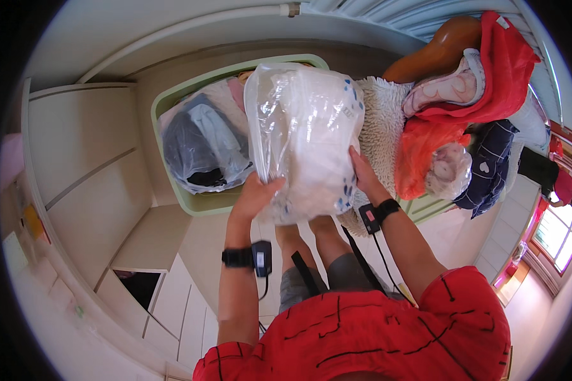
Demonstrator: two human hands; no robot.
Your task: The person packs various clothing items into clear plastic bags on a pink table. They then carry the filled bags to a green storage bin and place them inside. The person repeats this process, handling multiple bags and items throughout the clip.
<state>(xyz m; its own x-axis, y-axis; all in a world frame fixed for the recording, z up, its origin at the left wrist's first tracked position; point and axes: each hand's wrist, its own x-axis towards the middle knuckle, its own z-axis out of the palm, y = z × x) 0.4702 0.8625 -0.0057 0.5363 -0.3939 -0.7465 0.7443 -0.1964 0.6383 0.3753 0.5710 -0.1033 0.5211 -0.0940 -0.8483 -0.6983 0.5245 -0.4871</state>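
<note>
Between my hands is a bulky clear plastic bag (pixel 305 133) packed with something white and soft, with small blue marks along its right side. My left hand (pixel 258 193) grips its lower left edge, thumb on top of the plastic. At its right edge, my right hand (pixel 363 171) holds the side, its fingers partly hidden behind the bag. Beneath and behind it stands a pale green plastic tub (pixel 183 202). In the tub's left part lies another clear bag (pixel 203 146) with dark grey and light grey clothes inside.
Right of the tub are a shaggy cream mat (pixel 388 108), a red cloth (pixel 511 60), an orange plastic bag (pixel 416 155) and a navy checked cushion (pixel 489 165). White cabinets (pixel 86 146) line the left. A radiator (pixel 388 16) and pipe (pixel 190 24) run along the back wall.
</note>
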